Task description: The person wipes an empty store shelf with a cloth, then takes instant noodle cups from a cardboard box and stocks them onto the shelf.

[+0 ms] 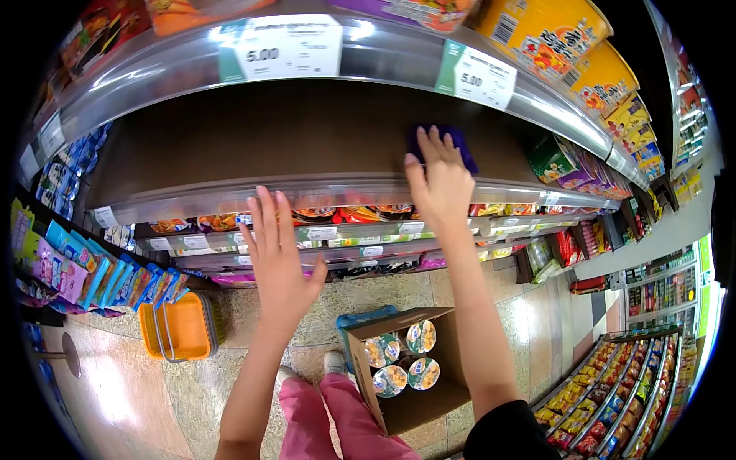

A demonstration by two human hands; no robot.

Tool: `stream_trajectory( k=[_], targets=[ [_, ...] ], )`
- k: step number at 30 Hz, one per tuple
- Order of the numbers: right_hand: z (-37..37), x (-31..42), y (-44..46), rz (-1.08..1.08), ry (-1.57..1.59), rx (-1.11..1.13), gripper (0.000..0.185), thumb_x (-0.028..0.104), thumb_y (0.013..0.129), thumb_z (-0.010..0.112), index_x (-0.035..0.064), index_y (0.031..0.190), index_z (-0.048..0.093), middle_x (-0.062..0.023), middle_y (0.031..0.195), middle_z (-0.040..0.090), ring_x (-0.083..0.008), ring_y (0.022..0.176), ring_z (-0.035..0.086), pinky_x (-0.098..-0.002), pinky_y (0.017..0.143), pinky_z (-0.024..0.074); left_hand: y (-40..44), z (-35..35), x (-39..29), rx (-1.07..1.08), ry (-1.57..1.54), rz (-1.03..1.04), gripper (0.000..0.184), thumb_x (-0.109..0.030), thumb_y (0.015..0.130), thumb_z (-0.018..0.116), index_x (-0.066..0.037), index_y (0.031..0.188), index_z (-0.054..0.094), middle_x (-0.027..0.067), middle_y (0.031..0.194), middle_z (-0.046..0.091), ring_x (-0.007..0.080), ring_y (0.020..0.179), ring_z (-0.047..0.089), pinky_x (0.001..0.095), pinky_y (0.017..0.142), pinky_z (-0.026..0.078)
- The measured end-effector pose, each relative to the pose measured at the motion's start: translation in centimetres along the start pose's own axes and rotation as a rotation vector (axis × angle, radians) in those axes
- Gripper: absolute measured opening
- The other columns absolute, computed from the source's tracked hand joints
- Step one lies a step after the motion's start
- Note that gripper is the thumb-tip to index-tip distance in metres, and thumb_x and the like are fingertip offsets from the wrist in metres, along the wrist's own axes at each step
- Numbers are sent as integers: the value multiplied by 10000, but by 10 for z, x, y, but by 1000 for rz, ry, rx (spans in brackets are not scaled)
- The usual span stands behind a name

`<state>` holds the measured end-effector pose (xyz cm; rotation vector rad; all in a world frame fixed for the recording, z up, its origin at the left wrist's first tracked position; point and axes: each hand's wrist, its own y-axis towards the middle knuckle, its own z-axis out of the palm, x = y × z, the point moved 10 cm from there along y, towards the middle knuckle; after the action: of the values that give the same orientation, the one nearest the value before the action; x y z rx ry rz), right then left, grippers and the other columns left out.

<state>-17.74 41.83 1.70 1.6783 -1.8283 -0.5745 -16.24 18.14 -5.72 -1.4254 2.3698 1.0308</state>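
My right hand [441,180] presses a dark purple cloth [465,149] against the brown surface of a shelf [276,130], fingers laid over it. Part of the cloth is hidden beneath the hand. My left hand [277,257] holds nothing; its fingers are spread and its fingertips are at the shelf's front edge [337,194]. Down on the floor between my arms, a cardboard box [414,314] stands with its top open. Several round lidded cups [390,381] are inside it.
Above, another shelf carries price tags [291,47] and yellow noodle cups [540,34]. Green and purple cups [571,165] stand at the right end of the wiped level. An orange basket [184,326] sits on the floor at left, near hanging snack packets [100,268]. A snack rack [613,391] is at lower right.
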Motion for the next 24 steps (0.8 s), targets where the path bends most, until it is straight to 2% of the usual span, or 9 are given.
stream_trajectory(
  k=[6,8,14,21,24],
  targets=[
    [20,112,0,-155,185,3,527,294,867,595,-49,1267,613,-292,1318,586,-496,1218,555,-540,1053,437,-4,-8,18,64,-105,53,1016,-159,707,695,-9,1574,188,218,1648,126,406,1529,85,573,1216,75],
    [27,140,1,-190,239,29,528,280,860,604,-51,1272,607,-294,1330,576,-498,1220,552,-550,1057,432,-6,-19,29,27,-112,28,982,-160,731,672,-5,1573,191,212,1648,135,414,1527,88,573,1214,76],
    [45,191,8,-310,366,158,538,270,854,608,-22,1305,594,-261,1357,571,-461,1268,531,-505,1095,409,-15,-61,81,-156,-12,-134,960,-115,764,650,24,1570,147,253,1640,101,462,1515,69,597,1198,96],
    [64,238,24,-416,603,400,517,204,842,587,23,1326,594,-222,1418,530,-429,1346,458,-473,1164,335,-14,-97,130,-293,60,-265,973,-94,783,680,27,1569,119,267,1639,55,464,1515,52,590,1198,105],
    [75,266,31,-472,659,480,513,191,841,580,49,1334,596,-204,1420,535,-420,1355,450,-469,1166,333,-11,-108,148,-331,68,-297,977,-101,785,686,39,1565,115,278,1633,60,461,1515,54,577,1204,97]
  ],
)
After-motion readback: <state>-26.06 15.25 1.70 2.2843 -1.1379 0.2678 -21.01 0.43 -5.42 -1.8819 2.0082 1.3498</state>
